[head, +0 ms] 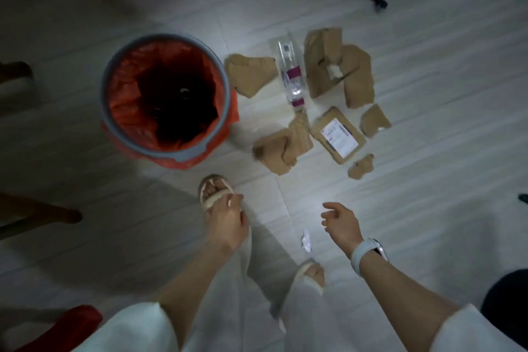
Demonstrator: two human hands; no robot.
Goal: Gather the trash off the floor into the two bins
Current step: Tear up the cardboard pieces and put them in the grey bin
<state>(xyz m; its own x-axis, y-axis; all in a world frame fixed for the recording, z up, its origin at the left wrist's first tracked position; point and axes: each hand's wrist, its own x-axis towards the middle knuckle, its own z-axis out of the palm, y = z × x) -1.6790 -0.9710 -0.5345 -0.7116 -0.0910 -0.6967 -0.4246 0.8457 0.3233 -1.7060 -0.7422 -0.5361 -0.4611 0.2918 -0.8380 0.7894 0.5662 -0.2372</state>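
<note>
Grey round bin with red plastic liner [220,126]: torn brown cardboard pieces [337,71] and clear plastic bottle [290,74] lie right of it (floor level); left hand [225,223] and right hand [341,223] loosely curled, holding nothing

Bare floor [285,203] lies open between hands and cardboard scraps [281,148]

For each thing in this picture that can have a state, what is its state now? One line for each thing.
Bin: upright, open top, lined with a red bag.
Plastic bottle: lying on its side on the floor.
Cardboard pieces: torn, scattered on the floor beside the bin.
Labelled packet: lying flat, label up.
Small wrapper: crumpled, on the floor.
Left hand: loosely curled, holds nothing.
Right hand: relaxed, holds nothing.
</note>
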